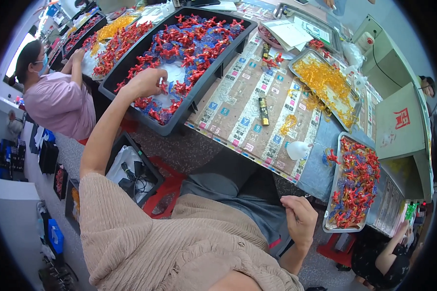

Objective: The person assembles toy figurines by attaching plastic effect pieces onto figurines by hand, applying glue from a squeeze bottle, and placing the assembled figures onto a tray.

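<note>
My left hand [147, 82] reaches into a large dark grey tray [168, 127] at the left of the table. Its fingers are curled together at a small red plastic piece [163, 88], partly hidden by the fingertips. Around it in the tray lie heaps of red and blue plastic pieces [199, 43], with a pale patch of tray bottom showing between them. Over my lap, off the table's front edge, my right hand [301, 220] is closed with fingers bent and pressed together. Whatever it may hold is too small or hidden to make out.
A metal tray of yellow strips [325, 80] lies to the right, above another tray of red and blue pieces [354, 186]. A glue-stick-like tube [263, 110] and a white rounded object [297, 150] rest on the table. A co-worker [58, 97] sits at far left.
</note>
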`<state>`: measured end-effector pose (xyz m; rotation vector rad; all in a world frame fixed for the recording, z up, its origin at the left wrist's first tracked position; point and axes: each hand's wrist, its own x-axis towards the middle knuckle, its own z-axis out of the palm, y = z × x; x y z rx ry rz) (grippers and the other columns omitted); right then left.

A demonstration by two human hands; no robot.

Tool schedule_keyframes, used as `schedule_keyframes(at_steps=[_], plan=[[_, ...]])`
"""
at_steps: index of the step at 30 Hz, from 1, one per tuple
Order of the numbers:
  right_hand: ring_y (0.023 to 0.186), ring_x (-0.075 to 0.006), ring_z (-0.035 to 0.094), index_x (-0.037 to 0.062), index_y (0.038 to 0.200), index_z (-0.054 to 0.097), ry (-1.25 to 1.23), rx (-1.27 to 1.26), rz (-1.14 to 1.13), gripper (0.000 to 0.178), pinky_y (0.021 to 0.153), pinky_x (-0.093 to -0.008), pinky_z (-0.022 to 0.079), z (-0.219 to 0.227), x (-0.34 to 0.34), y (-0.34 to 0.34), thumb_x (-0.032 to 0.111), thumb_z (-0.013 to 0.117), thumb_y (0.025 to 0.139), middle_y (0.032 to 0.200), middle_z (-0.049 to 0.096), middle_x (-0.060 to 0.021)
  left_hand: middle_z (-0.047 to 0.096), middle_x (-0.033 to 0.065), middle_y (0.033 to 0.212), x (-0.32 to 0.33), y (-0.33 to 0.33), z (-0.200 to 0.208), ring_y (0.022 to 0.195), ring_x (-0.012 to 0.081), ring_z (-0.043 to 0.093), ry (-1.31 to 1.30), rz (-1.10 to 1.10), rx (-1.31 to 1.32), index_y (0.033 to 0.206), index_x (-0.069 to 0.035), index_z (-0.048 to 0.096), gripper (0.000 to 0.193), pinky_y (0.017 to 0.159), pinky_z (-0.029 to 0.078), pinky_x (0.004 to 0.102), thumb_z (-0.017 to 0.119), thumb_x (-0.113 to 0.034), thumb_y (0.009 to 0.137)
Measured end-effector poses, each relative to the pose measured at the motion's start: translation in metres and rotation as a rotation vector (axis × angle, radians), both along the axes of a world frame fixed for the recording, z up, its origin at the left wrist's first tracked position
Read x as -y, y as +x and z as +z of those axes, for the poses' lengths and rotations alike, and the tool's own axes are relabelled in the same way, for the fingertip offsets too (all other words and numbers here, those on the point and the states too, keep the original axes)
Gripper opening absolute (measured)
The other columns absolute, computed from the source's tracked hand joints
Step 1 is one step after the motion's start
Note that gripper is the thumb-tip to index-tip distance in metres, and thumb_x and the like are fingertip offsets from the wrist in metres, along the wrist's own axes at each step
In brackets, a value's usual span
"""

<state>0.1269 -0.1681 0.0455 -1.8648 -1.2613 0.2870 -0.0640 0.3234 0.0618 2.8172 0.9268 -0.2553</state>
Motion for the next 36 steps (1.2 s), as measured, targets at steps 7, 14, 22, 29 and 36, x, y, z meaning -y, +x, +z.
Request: schedule_keyframes(at_steps=[7, 14, 22, 29, 36], plan=[[0.075, -0.0234, 0.064, 0.0, 0.091, 0.067, 0.01, -0.029, -0.005, 0.022, 0.067, -0.0295, 0.051, -0.004, -0.002, 0.003, -0.011, 0.06, 0.073, 0.088, 0.067, -0.0127, 0.057, 0.0018, 0.082, 0.049, -0.005, 0.035, 0.077, 0.0118, 0.057, -0.167, 0.142, 0.825, 0.108, -0.001, 0.056, 0.04, 0.071, 0.045, 0.0249, 0.071, 0.0, 0.071], [0.076, -0.022, 0.065, -0.0002, 0.091, 0.067, 0.11, -0.125, -0.141, 0.019, 0.068, -0.029, 0.051, -0.01, -0.024, 0.005, -0.01, 0.06, 0.076, 0.087, 0.067, -0.0124, 0.061, 0.0083, 0.092, 0.184, 0.025, 0.015, 0.087, 0.0172, 0.062, -1.571, 0.054, 1.244, 0.095, -0.008, 0.053, 0.02, 0.073, 0.052, 0.0281, 0.067, -0.002, 0.081], [0.09, -0.0199, 0.062, -0.0025, 0.111, 0.06, 0.311, -0.113, -0.6, 0.032, 0.07, -0.0282, 0.051, -0.028, -0.049, 0.007, -0.004, 0.064, 0.08, 0.109, 0.059, -0.0146, 0.06, 0.0071, 0.095, 0.278, 0.057, -0.047, 0.1, 0.0203, 0.059, -2.109, 0.534, 0.927, 0.112, -0.008, 0.052, 0.02, 0.082, 0.051, 0.0321, 0.055, -0.013, 0.094], [0.115, -0.0283, 0.05, -0.0005, 0.134, 0.04, 0.21, -0.007, -0.587, 0.065, 0.092, -0.0372, 0.044, -0.049, -0.081, 0.024, 0.006, 0.07, 0.077, 0.125, 0.051, -0.0173, 0.054, 0.0146, 0.126, 0.283, 0.061, -0.054, 0.124, 0.026, 0.048, -2.196, 0.625, 1.121, 0.133, 0.004, 0.04, 0.04, 0.105, 0.04, 0.0363, 0.048, -0.011, 0.097], [0.1, -0.0186, 0.058, -0.0053, 0.124, 0.049, 0.243, -0.313, -0.444, 0.048, 0.082, -0.03, 0.048, -0.066, -0.083, 0.025, 0.006, 0.068, 0.081, 0.11, 0.06, -0.0156, 0.057, 0.0129, 0.121, 0.285, 0.055, -0.072, 0.119, 0.0261, 0.053, -2.045, 0.572, 1.065, 0.132, 0.001, 0.043, 0.04, 0.099, 0.048, 0.0321, 0.051, -0.017, 0.096]])
